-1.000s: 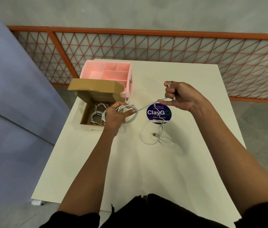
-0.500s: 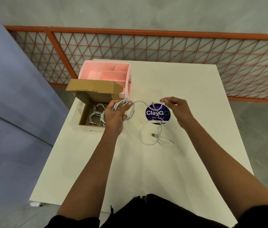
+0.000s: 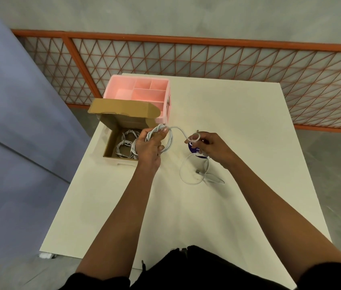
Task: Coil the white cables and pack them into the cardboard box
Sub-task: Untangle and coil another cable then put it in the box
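While your left hand [image 3: 147, 147] curls its fingers around a coil of white cable [image 3: 170, 141], gripping the loops together just above the counter [image 3: 238, 132], your right hand [image 3: 213, 148] sits near it at three o'clock and pinches the free tail [image 3: 181, 131] of that same cable between thumb and fingertips. The tail arcs across the gap between your hands and forms a small loop at the right fingertips. You have the coil at the three o'clock edge of the cardboard box [image 3: 119, 159], which stands at about ten o'clock from the counter's middle with its lid flap raised at twelve o'clock. Several coiled cables [image 3: 125, 143] already lie inside the box. A second white cable [image 3: 199, 172] lies loose on the counter at six o'clock from your right hand, in one wide open loop with a connector resting inside it. Your right hand partly covers a round purple sticker [image 3: 193, 149], so its lettering cannot be read whole. Just beyond the box at twelve o'clock stands a pink organizer [image 3: 123, 93] with divided compartments. Past the counter's far edge runs an orange railing [image 3: 207, 41] with triangular mesh.
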`<state>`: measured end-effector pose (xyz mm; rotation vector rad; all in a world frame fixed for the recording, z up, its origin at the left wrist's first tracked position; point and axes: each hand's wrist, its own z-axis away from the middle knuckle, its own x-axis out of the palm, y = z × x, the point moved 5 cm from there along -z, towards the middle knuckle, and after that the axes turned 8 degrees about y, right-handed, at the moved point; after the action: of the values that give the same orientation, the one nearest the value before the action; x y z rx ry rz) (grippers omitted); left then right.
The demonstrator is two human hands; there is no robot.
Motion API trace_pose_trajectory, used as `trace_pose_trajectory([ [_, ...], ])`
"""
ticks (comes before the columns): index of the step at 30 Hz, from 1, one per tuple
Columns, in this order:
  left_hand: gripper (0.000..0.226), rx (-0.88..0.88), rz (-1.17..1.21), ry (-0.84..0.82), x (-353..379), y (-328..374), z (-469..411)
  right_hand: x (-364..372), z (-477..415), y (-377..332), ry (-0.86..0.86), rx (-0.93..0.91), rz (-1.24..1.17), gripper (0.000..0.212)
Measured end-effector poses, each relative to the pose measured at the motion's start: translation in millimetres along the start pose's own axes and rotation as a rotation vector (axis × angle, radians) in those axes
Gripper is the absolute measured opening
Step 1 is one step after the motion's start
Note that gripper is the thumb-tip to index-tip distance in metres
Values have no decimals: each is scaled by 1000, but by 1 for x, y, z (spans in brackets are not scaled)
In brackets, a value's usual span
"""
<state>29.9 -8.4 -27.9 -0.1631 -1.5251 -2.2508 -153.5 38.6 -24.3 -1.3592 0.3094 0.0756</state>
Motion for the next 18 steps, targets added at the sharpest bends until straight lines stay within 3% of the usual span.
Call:
trace_pose_trajectory([
  [5, 24, -9, 35, -18, 10, -7, 5, -6, -5, 1, 343, 169, -398, 13],
  [7, 24, -20, 34, -22, 12, -10, 8, 2, -6, 0, 396, 243, -529, 6],
  [12, 25, -47, 58, -57, 16, -11, 10, 21, -7, -3, 328, 344, -700, 5],
  [18, 21, -138, 78, -98, 12, -11, 11, 25, -2, 5, 160, 416, -654, 10],
])
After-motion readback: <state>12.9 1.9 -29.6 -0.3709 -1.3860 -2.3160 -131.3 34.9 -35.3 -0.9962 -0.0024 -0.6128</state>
